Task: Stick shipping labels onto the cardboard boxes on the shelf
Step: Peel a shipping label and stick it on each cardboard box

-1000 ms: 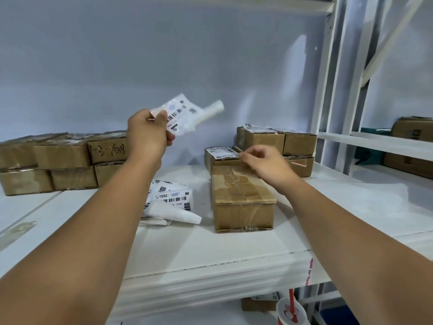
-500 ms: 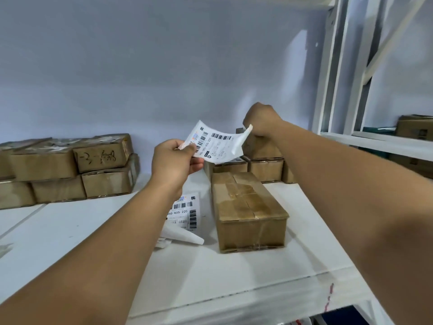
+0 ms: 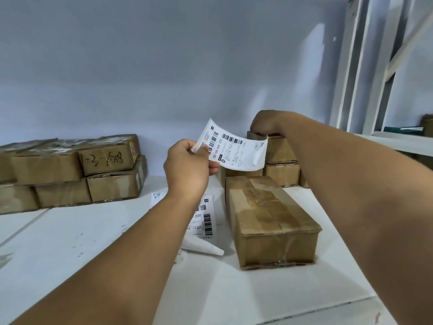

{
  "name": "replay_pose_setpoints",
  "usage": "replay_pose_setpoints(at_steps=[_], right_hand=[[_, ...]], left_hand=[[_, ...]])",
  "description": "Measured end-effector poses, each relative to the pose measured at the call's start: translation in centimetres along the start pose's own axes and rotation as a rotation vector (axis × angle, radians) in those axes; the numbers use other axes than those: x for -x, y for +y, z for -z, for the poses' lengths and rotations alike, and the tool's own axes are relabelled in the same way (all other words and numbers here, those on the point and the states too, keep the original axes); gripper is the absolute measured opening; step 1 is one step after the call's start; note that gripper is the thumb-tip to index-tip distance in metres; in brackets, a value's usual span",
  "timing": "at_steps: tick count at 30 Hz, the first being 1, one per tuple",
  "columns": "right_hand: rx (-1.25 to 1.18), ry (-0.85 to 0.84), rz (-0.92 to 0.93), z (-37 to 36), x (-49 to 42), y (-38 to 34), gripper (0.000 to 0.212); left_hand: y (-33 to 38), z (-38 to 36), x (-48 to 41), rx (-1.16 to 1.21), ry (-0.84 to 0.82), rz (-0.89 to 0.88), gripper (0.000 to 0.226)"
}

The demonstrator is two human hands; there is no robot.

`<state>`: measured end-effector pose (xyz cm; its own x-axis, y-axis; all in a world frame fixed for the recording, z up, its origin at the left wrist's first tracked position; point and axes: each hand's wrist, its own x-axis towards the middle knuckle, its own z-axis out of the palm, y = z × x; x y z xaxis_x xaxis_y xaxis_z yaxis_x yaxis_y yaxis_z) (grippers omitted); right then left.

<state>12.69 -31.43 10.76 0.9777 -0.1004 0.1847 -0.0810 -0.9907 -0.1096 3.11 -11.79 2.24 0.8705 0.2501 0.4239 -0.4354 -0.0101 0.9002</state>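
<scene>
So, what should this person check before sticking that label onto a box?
1. Grip: left hand holds the white barcoded shipping label by its left edge: ok.
2. Far end: right hand pinches the label's right corner: ok.
3. Label lying flat: not ok, its right end curls.
4. Backing fully peeled off: cannot tell.
5. Target: long taped brown cardboard box has a bare, unblocked top: ok.
</scene>
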Motion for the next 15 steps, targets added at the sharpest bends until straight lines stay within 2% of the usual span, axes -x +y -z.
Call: replay_pose_setpoints(at_steps=[2,4,7,9,12,15], right_hand=[[0.0,-0.027,0.003,-0.1,0.0,-0.1,0.026],[0.022,-0.042,0.018,-0.1,0.3,-0.5,0.01],[0.106,-0.075,0.034,-0.2,0.2,-0.5,0.041],[0.085,-0.063,0.061,-0.4,0.4,-0.6,0.055],[-0.055,0.067,0.084,-0.8,0.3,-0.5,0.052],[-0.357,0.355,0.063,-1.0,0.8,-0.5,0.027]], left_hand=[[0.0,0.0,0.1,0.002,-0.007,0.002,0.016],[0.1,0.0,0.2,0.006,-0.016,0.009,0.016],[0.0,0.0,0.1,0.003,-0.038,0.018,0.019],[0.0,0.0,0.0,0.003,-0.051,0.022,0.02],[-0.1,0.1,-0.1,0.0,-0.053,0.021,0.018],[-0.1,0.1,-0.1,-0.002,-0.055,0.017,0.018]])
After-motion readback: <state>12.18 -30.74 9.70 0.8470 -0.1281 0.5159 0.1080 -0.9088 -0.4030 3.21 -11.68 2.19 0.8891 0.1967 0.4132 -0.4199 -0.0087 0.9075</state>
